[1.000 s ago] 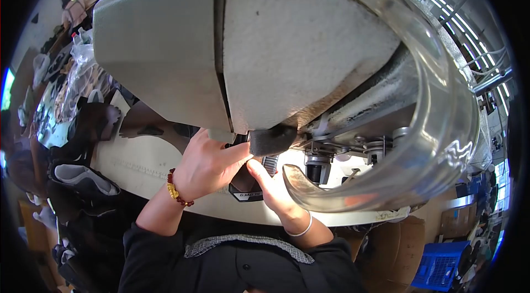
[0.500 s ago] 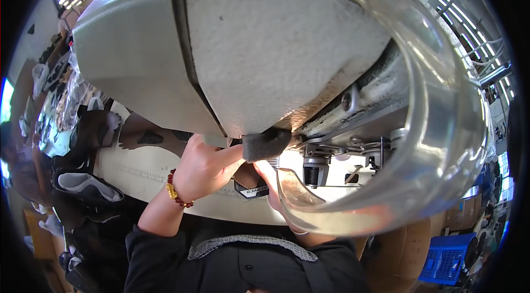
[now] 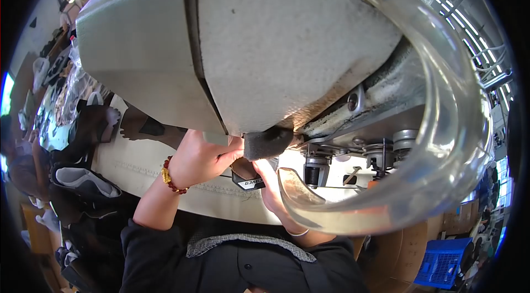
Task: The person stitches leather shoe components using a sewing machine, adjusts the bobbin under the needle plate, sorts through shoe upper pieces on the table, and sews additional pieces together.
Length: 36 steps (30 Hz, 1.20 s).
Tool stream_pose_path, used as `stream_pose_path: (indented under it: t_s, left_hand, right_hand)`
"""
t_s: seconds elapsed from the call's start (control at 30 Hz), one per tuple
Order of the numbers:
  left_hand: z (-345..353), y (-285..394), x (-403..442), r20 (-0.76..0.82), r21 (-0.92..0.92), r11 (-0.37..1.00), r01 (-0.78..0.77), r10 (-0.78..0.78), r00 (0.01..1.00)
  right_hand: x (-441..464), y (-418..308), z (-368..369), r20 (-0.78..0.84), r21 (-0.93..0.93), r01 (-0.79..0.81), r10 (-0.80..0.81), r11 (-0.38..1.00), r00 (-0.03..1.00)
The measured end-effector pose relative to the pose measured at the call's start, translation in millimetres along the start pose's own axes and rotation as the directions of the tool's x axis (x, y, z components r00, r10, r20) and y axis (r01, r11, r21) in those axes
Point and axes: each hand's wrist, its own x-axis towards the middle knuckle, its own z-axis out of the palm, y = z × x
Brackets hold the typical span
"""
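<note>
A small brown-and-black shoe piece [image 3: 243, 170] with a white-lettered patch lies under the head of a large white sewing machine [image 3: 287, 50]. My left hand [image 3: 203, 156], with a beaded bracelet at the wrist, holds the piece's left side, its fingertips partly hidden behind the machine. On the other side, my right hand [image 3: 269, 187] grips the right edge with the thumb up; its other fingers are mostly hidden. Just above the piece sits a dark grey foam pad [image 3: 268, 144] on the machine. The needle area is hidden from view.
A clear curved plastic guard [image 3: 441, 127] fills the right side. The pale machine table [image 3: 132, 163] has a printed ruler. Dark shoe parts [image 3: 85, 182] are piled at left. A blue crate [image 3: 441, 262] and a cardboard box [image 3: 395, 254] stand at lower right.
Both hands and the lettered piece have shifted slightly up; less of the patch shows. More of my right hand and wrist is visible. The view has moved a little.
</note>
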Motion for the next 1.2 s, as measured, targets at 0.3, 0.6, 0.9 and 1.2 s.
stream_pose_path:
  t_s: [0.3, 0.6, 0.9, 1.2]
  left_hand:
    - [5, -20, -5, 0.132, 0.017, 0.998, 0.064, -0.066, 0.989]
    - [-1, -3, -2, 0.161, 0.34, 0.896, -0.285, 0.243, 0.957]
    - [0, -11, 5, -0.064, 0.331, 0.845, -0.421, 0.465, 0.883]
    - [18, -25, -3, -0.144, 0.313, 0.891, -0.328, 0.386, 0.911]
  right_hand:
    - [4, 34, -19, 0.093, 0.015, 0.144, -0.144, 0.99, 0.985]
    - [-3, 10, -38, 0.173, -0.209, 0.043, -0.006, 0.977, 0.985]
    - [21, -10, -54, 0.464, -0.755, 0.534, -0.266, 0.38, 0.845]
    - [37, -31, -71, 0.534, -0.712, 0.613, -0.302, 0.342, 0.789]
